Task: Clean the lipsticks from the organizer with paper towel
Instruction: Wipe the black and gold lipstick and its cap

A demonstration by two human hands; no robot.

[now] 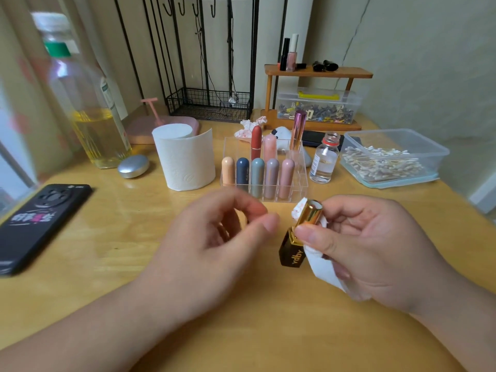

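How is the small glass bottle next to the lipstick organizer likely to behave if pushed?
The small glass bottle looks tall and narrow, so it may tip rather than slide. Its neck seems uncapped, so the clear liquid could spill. Being glass, it is probably slippery and breakable.

Both bare forearms reach in from the lower edge, the left forearm (94, 326) angled up from the left corner, the right forearm (461, 312) entering from the right. The left hand (214, 237), motion-blurred, hangs with its fingers curled and thumb tip close to forefinger; whether it pinches anything cannot be told. The right hand (375, 245) grips an uncapped lipstick (292, 253), thumb pressed across its gold tube, fingers curled behind, with a piece of paper towel (322, 267) tucked against the palm.
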